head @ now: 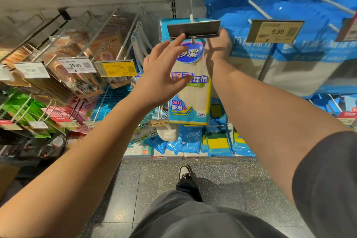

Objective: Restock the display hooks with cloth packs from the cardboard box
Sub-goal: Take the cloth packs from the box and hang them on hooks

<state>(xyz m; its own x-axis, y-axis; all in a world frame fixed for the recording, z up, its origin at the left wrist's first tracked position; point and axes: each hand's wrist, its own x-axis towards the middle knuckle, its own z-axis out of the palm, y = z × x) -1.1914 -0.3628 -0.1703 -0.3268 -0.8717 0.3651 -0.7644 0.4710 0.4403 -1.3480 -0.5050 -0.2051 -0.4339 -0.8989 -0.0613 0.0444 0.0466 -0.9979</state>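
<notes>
A cloth pack [190,92], cream with blue and yellow print, hangs on a display hook [191,15] under a blank grey tag holder [193,29]. More of the same packs hang behind it. My left hand [160,69] is open in front of the pack, with straight fingers reaching the tag holder's lower edge. My right hand [218,46] grips the pack's upper right edge, its fingertips hidden behind the holder. A brown cardboard edge [7,176] shows at the far left, low down.
Blue cloth packs [289,60] fill the hooks to the right, behind a 9.99 tag [276,31]. Left hooks carry other goods and a yellow 6.99 tag [117,67]. Blue glove packs [185,139] sit on the bottom shelf. My shoe [185,172] stands on the speckled floor.
</notes>
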